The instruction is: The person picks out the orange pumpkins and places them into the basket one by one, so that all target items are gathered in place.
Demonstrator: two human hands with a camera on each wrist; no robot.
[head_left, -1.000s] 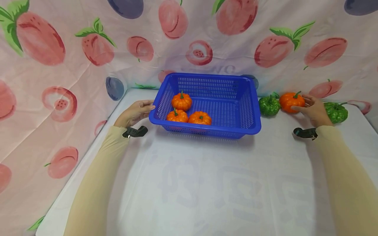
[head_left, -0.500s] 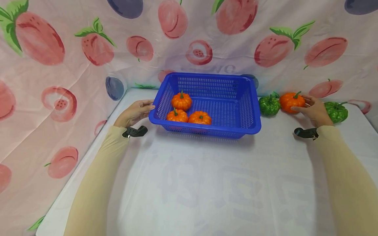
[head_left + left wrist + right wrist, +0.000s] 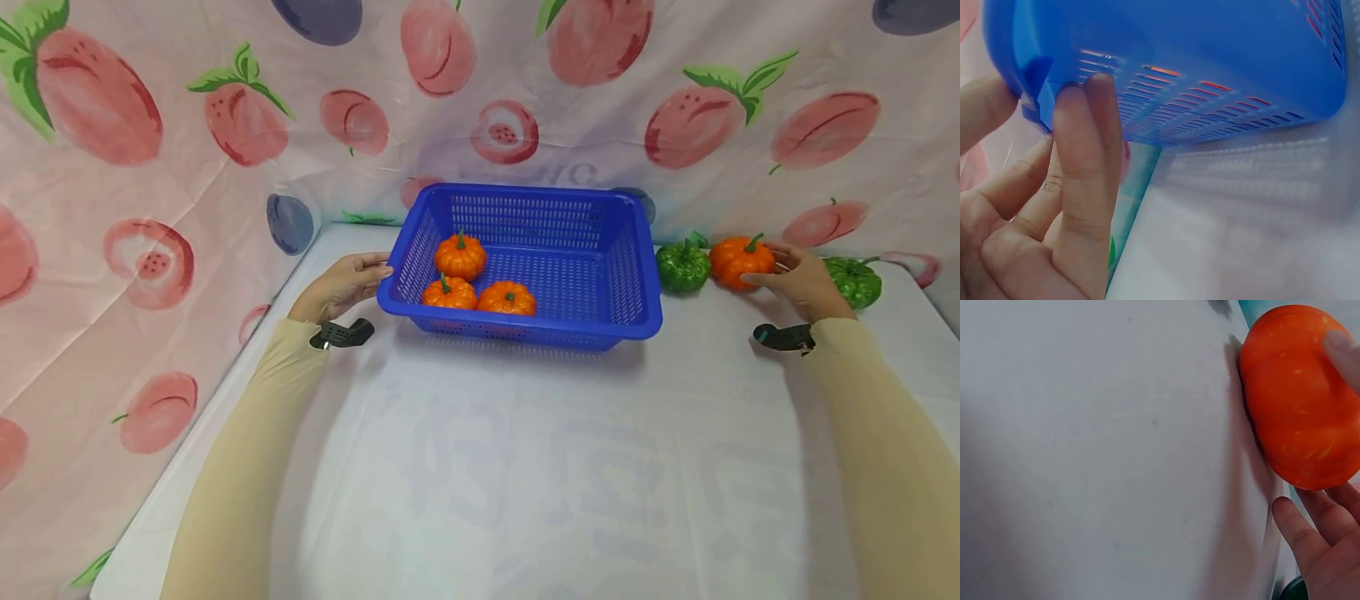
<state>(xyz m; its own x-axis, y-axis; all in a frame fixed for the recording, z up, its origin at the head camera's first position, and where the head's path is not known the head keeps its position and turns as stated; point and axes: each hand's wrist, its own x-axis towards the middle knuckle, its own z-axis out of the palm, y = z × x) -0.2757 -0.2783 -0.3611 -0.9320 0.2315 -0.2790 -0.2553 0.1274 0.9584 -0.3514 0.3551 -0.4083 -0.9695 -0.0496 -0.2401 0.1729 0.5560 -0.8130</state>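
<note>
My left hand (image 3: 343, 286) grips the left rim of a blue plastic basket (image 3: 525, 327). In the left wrist view, the thumb is at the rim and the fingers (image 3: 1082, 169) lie against the outside of the perforated wall. Three small orange pumpkins (image 3: 461, 257) sit in the left part of the basket. Off to the right, my right hand (image 3: 806, 282) holds another orange pumpkin (image 3: 737, 263), thumb on its near side and fingers around the far side. The right wrist view shows this pumpkin (image 3: 1300, 400) close over the white surface, its stem hidden.
A green pumpkin (image 3: 683, 268) stands between the basket and the held pumpkin. Another green pumpkin (image 3: 853, 282) lies to the right, partly behind my right hand. A fruit-printed cloth (image 3: 585, 125) hangs at the back and left of the white table (image 3: 540, 467).
My right wrist has shifted slightly to the right while the hand stays on the orange pumpkin. The left hand and basket look the same.
</note>
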